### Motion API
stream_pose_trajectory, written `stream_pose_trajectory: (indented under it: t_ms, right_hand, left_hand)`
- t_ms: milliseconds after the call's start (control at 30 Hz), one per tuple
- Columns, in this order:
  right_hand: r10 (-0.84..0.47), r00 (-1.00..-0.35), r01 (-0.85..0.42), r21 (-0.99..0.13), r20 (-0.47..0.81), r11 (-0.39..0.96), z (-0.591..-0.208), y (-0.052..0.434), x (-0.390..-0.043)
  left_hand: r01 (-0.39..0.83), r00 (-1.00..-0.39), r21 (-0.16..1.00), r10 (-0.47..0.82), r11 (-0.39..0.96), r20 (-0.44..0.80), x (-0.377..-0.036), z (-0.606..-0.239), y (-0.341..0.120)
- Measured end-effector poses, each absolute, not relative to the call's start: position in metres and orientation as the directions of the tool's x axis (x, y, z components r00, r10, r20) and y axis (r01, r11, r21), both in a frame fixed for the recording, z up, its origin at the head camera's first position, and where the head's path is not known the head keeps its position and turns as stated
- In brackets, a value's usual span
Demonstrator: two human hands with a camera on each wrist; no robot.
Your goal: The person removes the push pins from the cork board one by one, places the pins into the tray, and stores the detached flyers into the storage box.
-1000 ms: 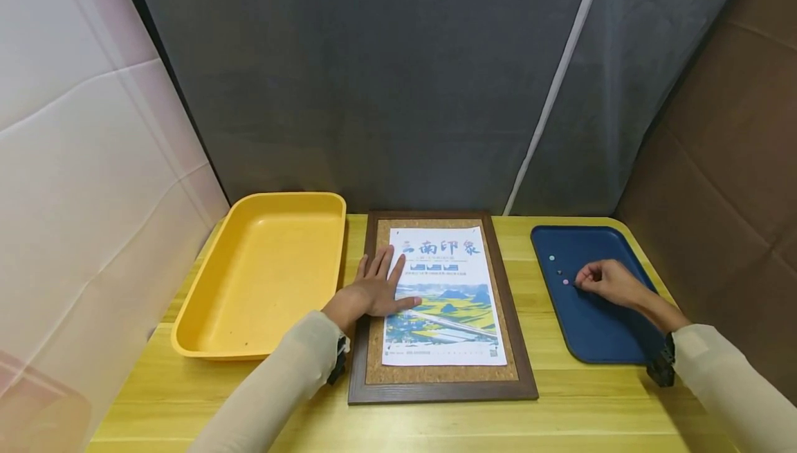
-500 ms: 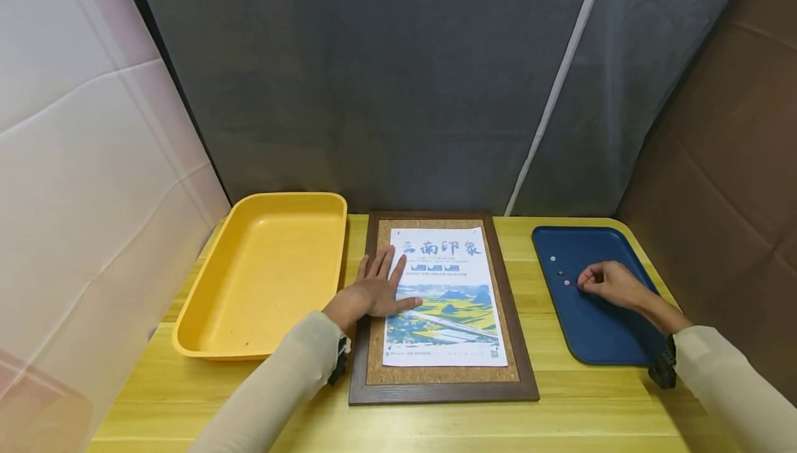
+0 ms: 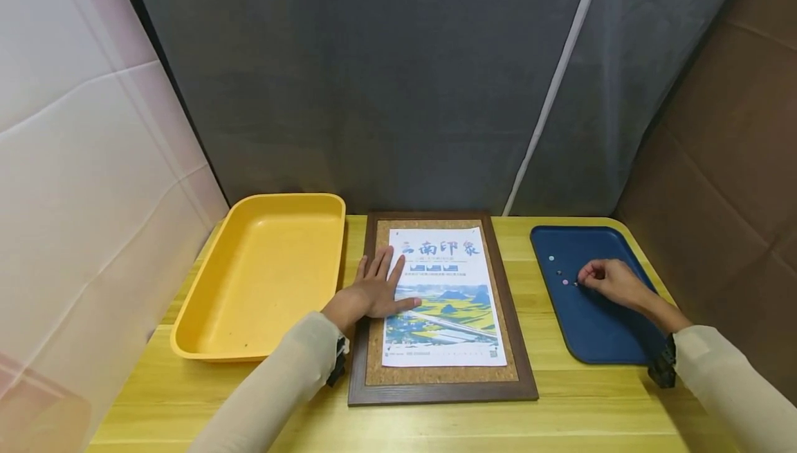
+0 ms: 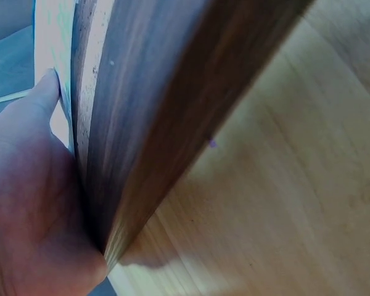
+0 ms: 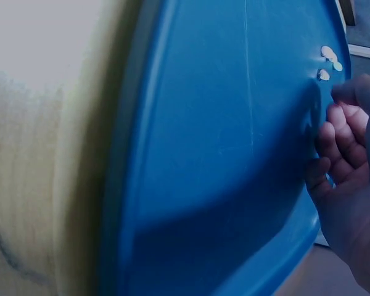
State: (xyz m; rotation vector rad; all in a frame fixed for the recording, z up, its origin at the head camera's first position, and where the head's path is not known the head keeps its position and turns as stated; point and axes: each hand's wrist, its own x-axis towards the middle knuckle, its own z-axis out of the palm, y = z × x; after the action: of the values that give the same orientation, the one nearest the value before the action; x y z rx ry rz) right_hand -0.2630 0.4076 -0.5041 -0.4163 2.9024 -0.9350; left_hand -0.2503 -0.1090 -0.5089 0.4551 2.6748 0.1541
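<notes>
Near the bench's right edge, the right hand [image 3: 613, 280] curled its fingertips over small pushpins [image 3: 564, 281] on the blue tray [image 3: 598, 335], apparently picking one; whether it held one I could not tell. The left hand [image 3: 373, 290] lay flat, fingers spread, pressing the poster [image 3: 445, 301] onto the framed corkboard [image 3: 517, 342] at mid-bench. Next, I judged, a pin would need carrying to a poster corner.

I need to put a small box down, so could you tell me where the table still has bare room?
The yellow tray holds nothing large. Bare table runs along the near edge, in front of the framed corkboard. The strips between corkboard and trays are narrow. The blue tray is crowded at its far end by small pins and the right hand; the left hand presses the poster.
</notes>
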Motion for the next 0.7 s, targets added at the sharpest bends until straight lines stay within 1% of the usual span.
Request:
stream_pose_trajectory:
  t_ms: [167,333,533,700]
  right_hand:
    - [-0.222,-0.97,-0.237,-0.558,0.095,0.796,-0.497,0.403,-0.263]
    - [-0.197,-0.969,-0.247,-0.515,0.15,0.821,-0.488,0.389,-0.262]
    - [-0.199,-0.96,-0.273,-0.501,0.197,0.821,-0.482,0.364,-0.258]
    - [-0.224,-0.96,-0.279,-0.53,0.168,0.801,-0.479,0.346,-0.255]
  left_hand:
    - [0.291,-0.857,0.176,0.338,0.94,-0.39,-0.25,-0.509,-0.108]
    - [0.306,-0.854,0.167,0.348,0.937,-0.387,-0.243,-0.495,-0.108]
    - [0.363,-0.871,0.188,0.404,0.913,-0.28,-0.236,-0.476,-0.109]
    - [0.378,-0.88,0.232,0.425,0.897,-0.211,-0.235,-0.473,-0.11]
